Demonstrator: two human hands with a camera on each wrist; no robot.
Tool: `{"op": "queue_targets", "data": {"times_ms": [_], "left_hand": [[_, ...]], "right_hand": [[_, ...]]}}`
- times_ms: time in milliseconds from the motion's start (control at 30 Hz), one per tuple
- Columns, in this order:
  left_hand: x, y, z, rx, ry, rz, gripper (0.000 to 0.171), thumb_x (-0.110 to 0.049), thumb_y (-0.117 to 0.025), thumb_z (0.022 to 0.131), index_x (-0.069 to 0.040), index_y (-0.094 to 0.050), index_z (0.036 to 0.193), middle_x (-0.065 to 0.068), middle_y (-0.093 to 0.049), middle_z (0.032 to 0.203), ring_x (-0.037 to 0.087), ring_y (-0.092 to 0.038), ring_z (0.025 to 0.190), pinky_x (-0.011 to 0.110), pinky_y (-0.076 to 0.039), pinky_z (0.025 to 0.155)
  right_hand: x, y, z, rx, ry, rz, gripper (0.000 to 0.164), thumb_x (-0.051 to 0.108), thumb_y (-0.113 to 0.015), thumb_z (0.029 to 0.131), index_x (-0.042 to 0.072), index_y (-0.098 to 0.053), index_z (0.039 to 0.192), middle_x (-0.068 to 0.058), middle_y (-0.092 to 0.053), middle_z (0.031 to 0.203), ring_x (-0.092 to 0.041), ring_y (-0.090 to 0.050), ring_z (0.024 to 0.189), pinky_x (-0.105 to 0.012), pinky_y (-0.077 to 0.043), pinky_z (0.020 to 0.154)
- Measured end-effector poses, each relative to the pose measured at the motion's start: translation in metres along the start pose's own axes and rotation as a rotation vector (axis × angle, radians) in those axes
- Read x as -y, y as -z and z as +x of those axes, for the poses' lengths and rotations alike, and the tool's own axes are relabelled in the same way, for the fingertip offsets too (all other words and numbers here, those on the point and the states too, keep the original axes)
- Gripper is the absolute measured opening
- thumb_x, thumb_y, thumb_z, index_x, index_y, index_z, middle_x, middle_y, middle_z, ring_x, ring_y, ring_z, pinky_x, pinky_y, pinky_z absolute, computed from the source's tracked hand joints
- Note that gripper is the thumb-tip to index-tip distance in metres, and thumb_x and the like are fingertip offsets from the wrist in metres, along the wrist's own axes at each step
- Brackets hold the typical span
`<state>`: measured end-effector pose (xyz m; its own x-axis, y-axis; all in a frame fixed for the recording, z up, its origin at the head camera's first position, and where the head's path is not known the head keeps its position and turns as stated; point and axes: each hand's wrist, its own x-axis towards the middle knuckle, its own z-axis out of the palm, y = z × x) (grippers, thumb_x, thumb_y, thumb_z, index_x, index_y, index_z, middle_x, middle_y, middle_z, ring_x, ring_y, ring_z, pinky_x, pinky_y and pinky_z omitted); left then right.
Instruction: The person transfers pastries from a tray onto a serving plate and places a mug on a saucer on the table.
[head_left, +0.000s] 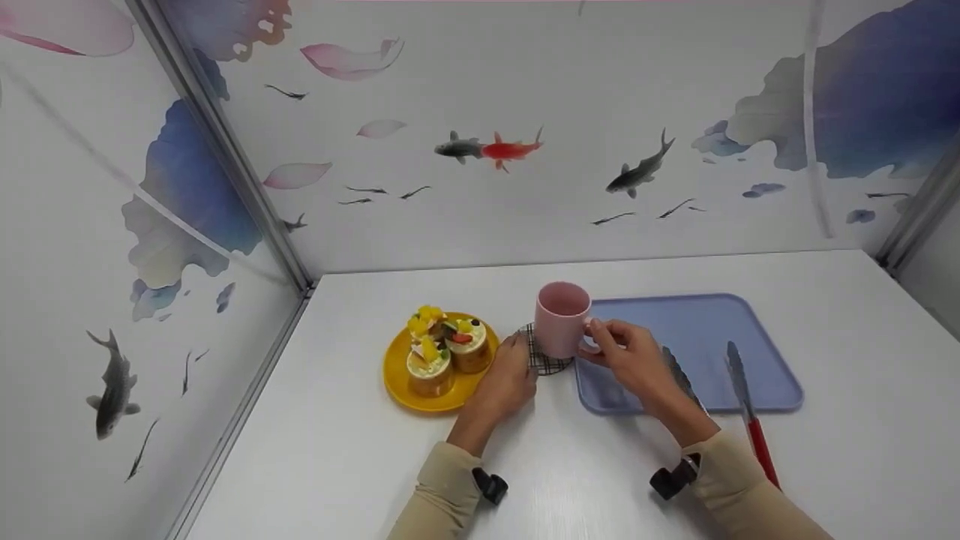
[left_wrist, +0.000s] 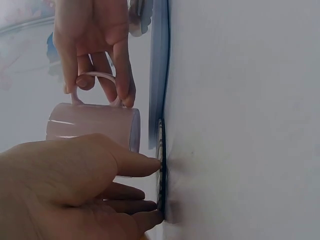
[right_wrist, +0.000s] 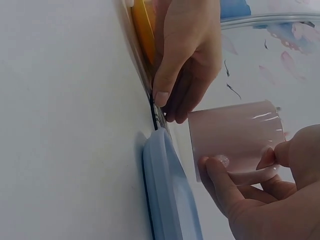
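Observation:
A pink mug (head_left: 561, 326) hangs a little above a round black-and-white checked coaster (head_left: 551, 366). My right hand (head_left: 636, 361) grips the mug by its handle, fingers and thumb curled about it. In the left wrist view, a small gap separates the base of the mug (left_wrist: 92, 122) from the coaster (left_wrist: 160, 142). My left hand (head_left: 504, 384) is low at the coaster's left side, its thumb and fingertips bent onto the rim. Part of the coaster is hidden under the mug and fingers.
Left of the coaster, a yellow plate (head_left: 397, 386) bears several small cream-and-fruit desserts (head_left: 429, 367). A blue tray (head_left: 697, 322) lies to the right. Red-handled tongs (head_left: 759, 442) rest across its front edge, partly behind my right arm. Printed walls stand behind and left of the white table (head_left: 570, 465).

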<state>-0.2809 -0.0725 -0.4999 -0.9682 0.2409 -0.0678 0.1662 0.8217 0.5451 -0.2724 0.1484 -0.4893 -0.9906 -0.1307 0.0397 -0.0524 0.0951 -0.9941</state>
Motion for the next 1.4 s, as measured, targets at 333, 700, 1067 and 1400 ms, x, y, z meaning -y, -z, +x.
{"op": "queue_targets", "data": {"times_ms": [333,700,1067,1400], "left_hand": [[-0.002,0.000,0.001,-0.011,0.038,-0.073,0.078,-0.008,-0.064,0.107,0.000,-0.020,0.172,0.021,-0.033,0.175,0.030,-0.037,0.163,0.046,-0.032,0.134],[-0.003,0.000,-0.004,-0.021,0.051,-0.129,0.085,-0.008,-0.065,0.107,-0.002,-0.013,0.173,0.020,-0.029,0.177,0.029,-0.034,0.165,0.046,-0.031,0.134],[0.004,0.002,-0.006,-0.066,0.074,-0.157,0.094,-0.004,-0.070,0.102,0.000,-0.008,0.173,0.023,-0.027,0.177,0.033,-0.031,0.166,0.049,-0.030,0.134],[0.004,0.003,-0.007,-0.074,0.074,-0.165,0.095,-0.005,-0.071,0.102,0.001,-0.008,0.173,0.023,-0.028,0.177,0.032,-0.032,0.165,0.047,-0.030,0.134]], "right_hand": [[-0.005,-0.011,0.005,-0.020,-0.043,-0.043,0.046,0.039,-0.059,0.112,-0.001,-0.070,0.133,-0.022,-0.064,0.146,-0.034,-0.071,0.130,-0.031,-0.061,0.104],[-0.008,-0.021,0.007,-0.035,-0.010,-0.068,0.045,0.039,-0.060,0.111,-0.001,-0.074,0.126,-0.022,-0.069,0.135,-0.035,-0.070,0.128,-0.033,-0.064,0.101],[-0.005,-0.033,0.009,-0.066,-0.013,-0.144,0.041,0.039,-0.062,0.110,0.002,-0.077,0.119,-0.018,-0.074,0.123,-0.030,-0.071,0.120,-0.037,-0.066,0.098],[-0.003,-0.037,0.007,-0.027,0.003,-0.231,0.043,0.042,-0.058,0.112,0.004,-0.076,0.119,-0.015,-0.077,0.119,-0.026,-0.073,0.112,-0.034,-0.065,0.094]]}}
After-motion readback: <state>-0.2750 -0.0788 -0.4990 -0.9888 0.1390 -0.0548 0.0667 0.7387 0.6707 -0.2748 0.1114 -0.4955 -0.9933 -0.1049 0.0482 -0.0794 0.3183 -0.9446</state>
